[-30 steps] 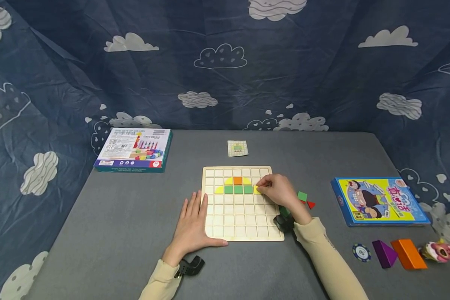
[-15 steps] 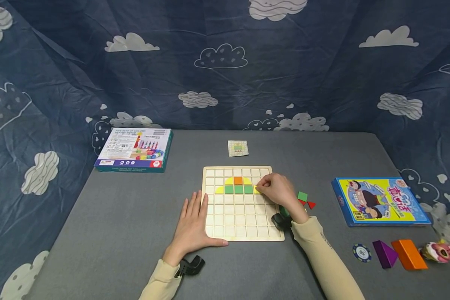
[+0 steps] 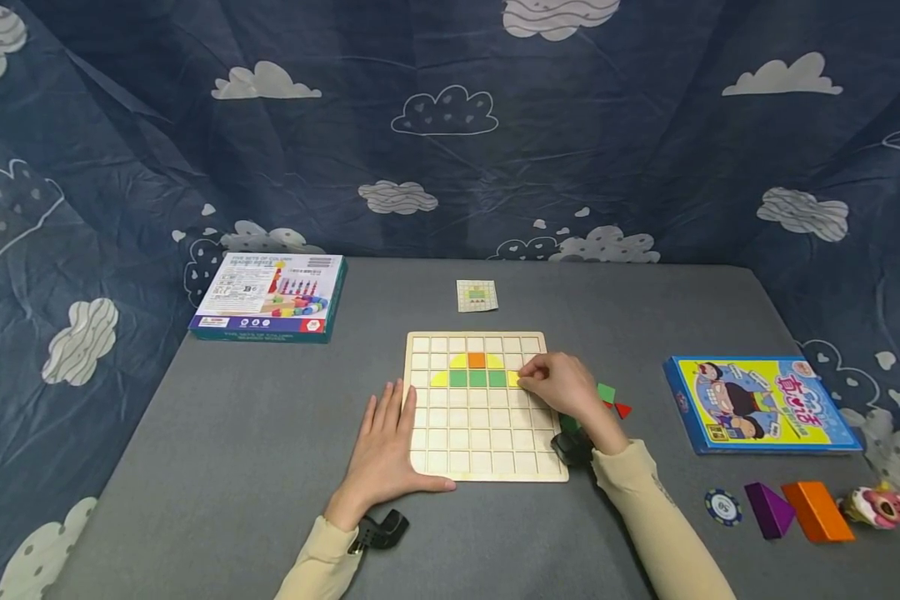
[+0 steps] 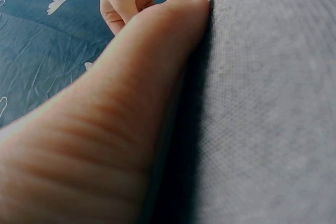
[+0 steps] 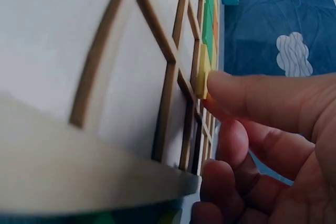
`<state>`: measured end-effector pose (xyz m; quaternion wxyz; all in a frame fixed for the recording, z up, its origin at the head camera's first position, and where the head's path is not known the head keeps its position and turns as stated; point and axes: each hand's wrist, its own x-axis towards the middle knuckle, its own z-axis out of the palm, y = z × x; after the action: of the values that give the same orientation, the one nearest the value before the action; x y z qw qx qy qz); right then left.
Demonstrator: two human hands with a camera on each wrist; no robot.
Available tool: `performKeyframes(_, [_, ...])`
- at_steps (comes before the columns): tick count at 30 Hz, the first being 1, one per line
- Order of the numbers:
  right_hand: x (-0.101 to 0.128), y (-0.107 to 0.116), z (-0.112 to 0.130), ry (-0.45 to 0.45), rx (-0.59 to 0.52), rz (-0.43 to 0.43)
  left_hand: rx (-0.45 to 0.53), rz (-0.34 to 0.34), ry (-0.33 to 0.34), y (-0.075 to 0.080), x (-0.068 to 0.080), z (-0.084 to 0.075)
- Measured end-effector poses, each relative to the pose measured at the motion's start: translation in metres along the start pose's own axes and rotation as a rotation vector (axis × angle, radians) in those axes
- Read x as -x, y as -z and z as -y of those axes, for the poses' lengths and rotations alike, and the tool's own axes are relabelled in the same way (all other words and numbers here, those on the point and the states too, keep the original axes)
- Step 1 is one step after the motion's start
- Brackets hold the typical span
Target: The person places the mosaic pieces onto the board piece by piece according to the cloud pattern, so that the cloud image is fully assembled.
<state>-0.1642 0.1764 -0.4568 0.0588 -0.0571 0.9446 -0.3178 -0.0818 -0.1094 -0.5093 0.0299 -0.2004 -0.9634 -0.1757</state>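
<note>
A wooden grid board lies on the grey table. Two rows of tiles sit in its upper cells: green squares, an orange square and yellow curved pieces. At the right end of the lower row, my right hand pinches a yellow tile between thumb and index finger. In the right wrist view this tile stands slightly proud of the grid, and the other fingers are curled. My left hand lies spread along the board's left edge, its thumb by the near-left corner.
Loose green and red pieces lie right of the board, partly behind my right arm. A small pattern card lies beyond the board. Boxes stand left and right. A chip, blocks and a figurine sit front right.
My right hand has shifted slightly right, showing a little more of the yellow tile. The left hand and the board stay in place.
</note>
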Motion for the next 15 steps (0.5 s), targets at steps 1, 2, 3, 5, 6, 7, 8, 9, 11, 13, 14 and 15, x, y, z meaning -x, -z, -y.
performKeyframes(1, [0.001,0.0,0.0,0.004,-0.001,0.002,0.0,-0.005,-0.003,0.0,0.0,0.0])
performKeyframes(2, [0.002,0.001,0.0,0.007,-0.004,0.005,-0.001,-0.01,-0.005,0.0,0.0,0.0])
performKeyframes(3, [0.003,0.001,0.0,0.011,-0.004,0.009,-0.001,-0.016,-0.009,0.0,0.0,0.0])
performKeyframes(5, [0.005,0.001,0.0,0.02,-0.007,0.019,-0.001,-0.02,-0.01,0.0,0.0,0.0])
performKeyframes(6, [0.007,0.001,0.0,0.023,-0.008,0.022,-0.001,-0.023,-0.013,0.0,0.0,0.0])
performKeyframes(7, [0.008,0.002,-0.001,0.028,-0.009,0.024,0.0,-0.027,-0.015,0.0,0.0,0.0])
performKeyframes(8, [0.009,0.002,-0.001,0.033,-0.011,0.025,0.001,-0.024,-0.013,0.0,0.0,0.0])
performKeyframes(9, [0.009,0.002,-0.002,0.041,-0.015,0.024,0.002,-0.021,-0.011,0.0,0.0,0.0])
performKeyframes(11, [0.011,0.003,-0.003,0.05,-0.031,0.019,0.003,-0.012,-0.005,0.0,0.0,-0.001])
performKeyframes(13, [0.012,0.004,-0.007,0.064,-0.046,-0.003,0.004,-0.003,0.001,0.0,0.0,-0.001])
performKeyframes(14, [0.013,0.005,-0.009,0.069,-0.054,-0.019,0.006,0.007,0.006,0.0,0.0,-0.001])
performKeyframes(15, [0.013,0.007,-0.011,0.069,-0.062,-0.034,0.007,0.011,0.008,0.0,0.0,-0.001])
